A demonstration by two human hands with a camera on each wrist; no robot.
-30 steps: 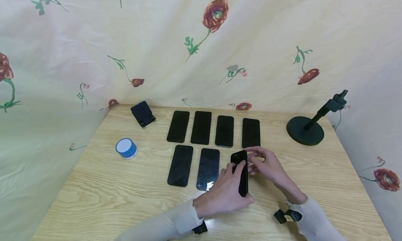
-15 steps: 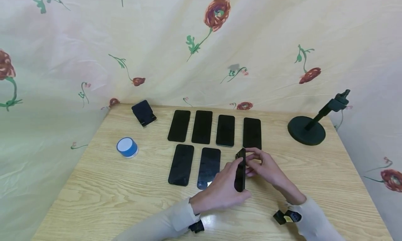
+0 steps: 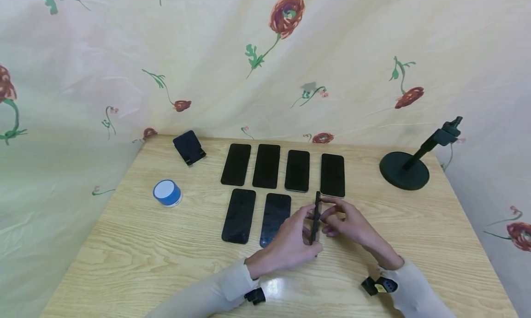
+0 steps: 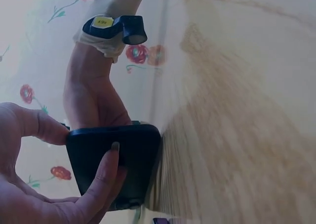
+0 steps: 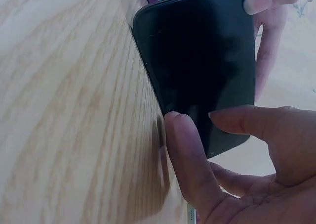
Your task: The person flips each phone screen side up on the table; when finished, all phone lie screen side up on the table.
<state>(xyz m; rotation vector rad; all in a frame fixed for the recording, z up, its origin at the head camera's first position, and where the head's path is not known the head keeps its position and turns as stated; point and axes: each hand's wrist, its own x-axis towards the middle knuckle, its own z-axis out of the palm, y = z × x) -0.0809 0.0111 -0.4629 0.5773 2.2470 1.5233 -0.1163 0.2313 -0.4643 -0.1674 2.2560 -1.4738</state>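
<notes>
A black smartphone (image 3: 316, 219) stands on its long edge between both hands. Its screen (image 5: 197, 61) faces my right hand, and its dark back (image 4: 118, 159) faces my left. With the thumb at the near end and fingers on the back, my left hand (image 3: 290, 244) grips it. My right hand (image 3: 346, 221) holds the far end, thumb and fingertips curled against the screen side. Left of it lie two dark phones (image 3: 238, 215) (image 3: 275, 219). Behind these is a row of several more, the rightmost phone (image 3: 332, 175) being just beyond the hands.
A blue and white round container (image 3: 167, 193) stands at the left, with a dark folding phone stand (image 3: 189, 148) behind it. At the back right is a black stand with a round base (image 3: 404, 179). A flowered cloth (image 3: 215, 69) hangs behind the wooden table (image 3: 145, 258).
My left hand has turned the smartphone from back showing to edge-on, its screen side now toward the right. Both hands stay near the same spot, the left having shifted slightly left.
</notes>
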